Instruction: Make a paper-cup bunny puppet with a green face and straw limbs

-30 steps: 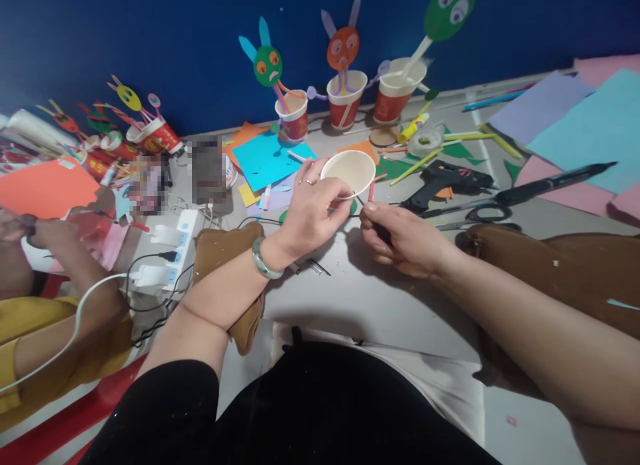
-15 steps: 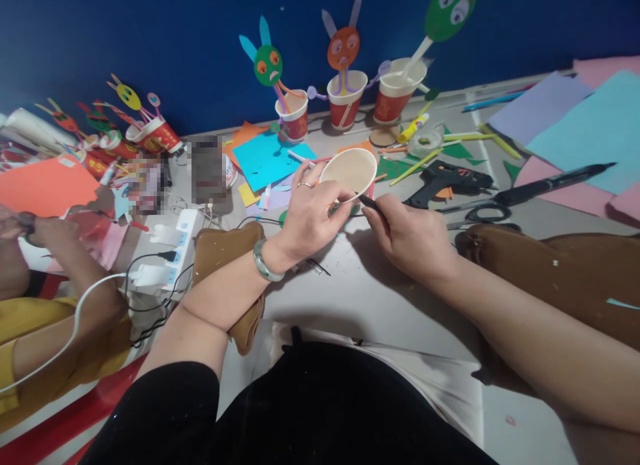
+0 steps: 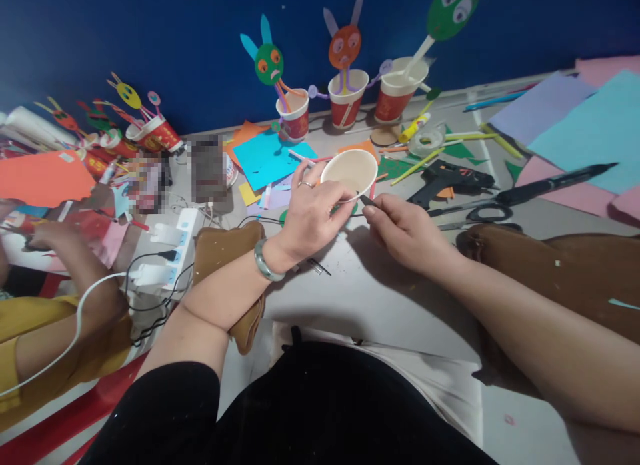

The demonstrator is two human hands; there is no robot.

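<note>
A paper cup (image 3: pixel 353 168) with a white inside stands tilted in front of me. My left hand (image 3: pixel 315 215) grips its near left side, thumb and fingers at the rim. Pinched in my right hand (image 3: pixel 407 225) is a thin dark tool (image 3: pixel 368 201), its tip against the cup's near wall just below the rim. Most of the tool is hidden in my fingers, so its kind cannot be told. Right of the cup lie a black glue gun (image 3: pixel 447 179) and dark-handled scissors (image 3: pixel 487 213).
Three red cups with paper figures, one a green-faced figure (image 3: pixel 269 65), stand along the blue wall. Blue paper (image 3: pixel 273 161), clear tape (image 3: pixel 427 142) and a power strip (image 3: pixel 184 245) lie around. A co-worker's arm (image 3: pixel 75 265) is at the left. Brown cushions flank me.
My right hand has shifted slightly and its fingers look a little more extended around the tool. The cup and my left hand have hardly moved. The co-worker's hands at the left have moved.
</note>
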